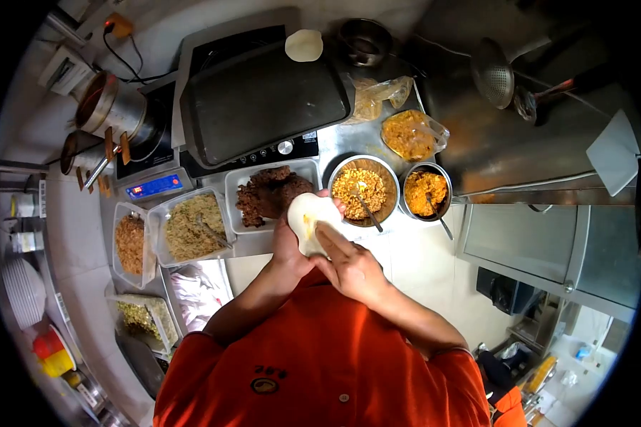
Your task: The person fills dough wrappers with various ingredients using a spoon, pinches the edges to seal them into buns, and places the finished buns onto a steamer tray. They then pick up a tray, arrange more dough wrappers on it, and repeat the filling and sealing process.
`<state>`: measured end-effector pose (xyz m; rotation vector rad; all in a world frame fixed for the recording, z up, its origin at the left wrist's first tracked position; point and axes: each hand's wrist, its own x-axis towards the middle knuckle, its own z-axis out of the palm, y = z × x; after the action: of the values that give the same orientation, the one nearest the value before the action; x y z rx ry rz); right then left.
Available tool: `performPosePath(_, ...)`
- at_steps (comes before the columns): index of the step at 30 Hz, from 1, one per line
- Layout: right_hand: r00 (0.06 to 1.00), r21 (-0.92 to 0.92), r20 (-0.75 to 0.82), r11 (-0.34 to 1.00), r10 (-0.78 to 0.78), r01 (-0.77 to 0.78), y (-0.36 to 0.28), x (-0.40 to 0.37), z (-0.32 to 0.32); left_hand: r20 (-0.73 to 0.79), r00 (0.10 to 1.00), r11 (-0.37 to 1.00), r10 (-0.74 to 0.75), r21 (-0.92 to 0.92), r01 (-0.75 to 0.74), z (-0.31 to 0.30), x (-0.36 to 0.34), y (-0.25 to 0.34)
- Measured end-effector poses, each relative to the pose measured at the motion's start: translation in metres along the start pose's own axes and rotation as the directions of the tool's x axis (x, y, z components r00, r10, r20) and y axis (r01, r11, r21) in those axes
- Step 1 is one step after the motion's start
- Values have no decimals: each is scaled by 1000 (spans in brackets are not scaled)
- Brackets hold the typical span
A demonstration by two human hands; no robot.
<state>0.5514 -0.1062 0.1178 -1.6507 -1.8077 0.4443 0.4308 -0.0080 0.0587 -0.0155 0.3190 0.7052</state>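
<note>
A round white piece of flat dough (308,217) with a little yellow filling on it rests in my left hand (286,250), which cups it from below. My right hand (349,262) lies over the dough's right edge, fingers pressing on it. Both hands are above the counter's front edge, just in front of a metal bowl of yellow corn-like filling (360,188) with a spoon in it. A tray of dark brown minced filling (271,193) sits just left of the dough.
A black griddle (263,99) holds one dough round (304,44) at its far edge. A smaller bowl of orange filling (426,191), a bagged filling (409,134), trays of shredded fillings (189,226), pots (114,107) and a scale (153,186) crowd the counter.
</note>
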Motion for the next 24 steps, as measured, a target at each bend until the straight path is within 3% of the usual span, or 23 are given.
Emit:
performPosePath(2,998,52,-35,997,-51,53,4,-5,-8,-61,998,999,-32,-30,30,-9,4,4)
performPosePath(4,961,305,76,911,265,-276,16,-16,-12,-47,999,999,-21,-42,19,2,3,7)
performPosePath(6,810,482,96,685,579,-547,20,-8,-7,-38,999,998,-18,-56,16,16,-2,7)
performPosePath(8,766,668,241,471,595,-576,31,-6,8,-59,998,1000,-3,29,4,32,-1,4)
performPosePath(10,755,666,284,445,591,-599,43,-7,16,-38,999,996,-13,90,16,37,0,1)
performPosePath(12,743,661,327,421,584,-621,49,-8,14,-96,993,949,61,313,-28,40,0,-3)
performPosePath(14,804,683,155,526,574,-507,55,-10,9,-150,987,949,64,314,-14,43,-5,0)
performPosePath(15,805,695,136,524,577,-493,56,-9,6,-150,986,763,74,645,40,32,-7,7)
performPosePath(16,803,696,134,521,581,-494,54,-6,1,-144,986,465,84,881,89,24,-9,13)
performPosePath(18,789,780,164,412,592,-471,45,0,-15,-118,984,-26,136,992,123,23,-13,21)
performPosePath(21,783,760,186,419,593,-497,45,-1,-18,-85,989,-93,124,991,97,23,-15,20)
performPosePath(23,790,729,122,486,601,-482,46,-2,-22,-7,998,96,56,995,1,22,-21,24)
performPosePath(24,785,729,118,484,608,-484,43,-3,-26,-7,999,96,46,995,3,19,-25,29)
